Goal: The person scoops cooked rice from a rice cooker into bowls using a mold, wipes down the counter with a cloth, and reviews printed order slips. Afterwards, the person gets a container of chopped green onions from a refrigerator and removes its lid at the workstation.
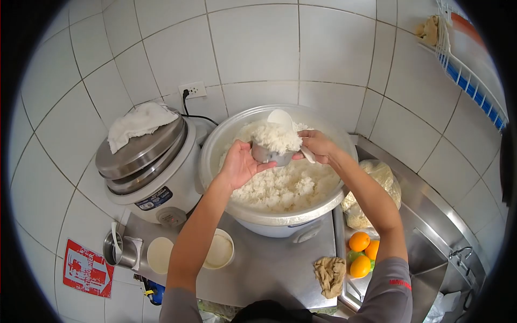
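Observation:
A small metal bowl (265, 155) heaped with white rice (280, 138) is held over a large open cooker (208, 167), which has more rice inside. My left hand (243, 165) grips the bowl's left side, thumb and fingers around it. On the right, my right hand (316, 145) holds a white rice paddle (307, 154) by its handle, with fingers near the bowl's rim. The paddle's pale blade rests against the back of the heap, its lower part hidden by rice.
A closed rice cooker (156, 195) with a white cloth (141, 125) on its lid stands left. Two round containers (160, 255) and a metal pot (127, 254) sit near the front left. A crumpled cloth (329, 276), oranges (360, 266), a plastic bag (379, 185) and a sink (431, 269) are right.

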Tool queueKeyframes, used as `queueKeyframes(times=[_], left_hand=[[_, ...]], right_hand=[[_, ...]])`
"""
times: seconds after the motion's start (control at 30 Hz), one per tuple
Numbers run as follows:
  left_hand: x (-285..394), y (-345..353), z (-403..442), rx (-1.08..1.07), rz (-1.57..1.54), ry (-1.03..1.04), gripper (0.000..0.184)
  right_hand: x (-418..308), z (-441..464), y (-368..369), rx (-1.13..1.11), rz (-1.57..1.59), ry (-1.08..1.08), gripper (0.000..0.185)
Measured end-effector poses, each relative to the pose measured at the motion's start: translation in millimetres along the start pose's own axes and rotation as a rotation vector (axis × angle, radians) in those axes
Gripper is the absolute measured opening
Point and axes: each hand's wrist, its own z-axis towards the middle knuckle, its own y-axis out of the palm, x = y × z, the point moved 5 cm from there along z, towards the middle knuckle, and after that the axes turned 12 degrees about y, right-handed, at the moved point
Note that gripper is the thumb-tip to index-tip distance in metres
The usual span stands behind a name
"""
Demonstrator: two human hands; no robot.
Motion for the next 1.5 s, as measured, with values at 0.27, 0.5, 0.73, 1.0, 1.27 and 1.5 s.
queueKeyframes(times=[0.27,0.5,0.73,1.0,1.27,1.5], left_hand=[[-16,7,14,0.241,0.131,0.030,0.058],[-18,16,18,0.233,0.014,0.119,0.064],[-19,26,13,0.257,-0.041,0.156,0.059],[-17,30,10,0.232,-0.108,0.179,0.057],[-11,16,9,0.288,-0.210,0.226,0.059],[-19,22,8,0.179,-0.200,0.180,0.059]], right_hand=[[-25,-24,21,0.179,-0.126,-0.096,0.034],[-33,-27,24,0.213,-0.194,-0.113,0.034],[-39,-18,11,0.207,-0.271,-0.053,0.025],[-51,-33,0,0.125,-0.412,0.066,0.024],[-89,-108,7,0.408,-0.911,-0.284,0.034],[-48,-79,9,0.391,-1.017,-0.331,0.045]])
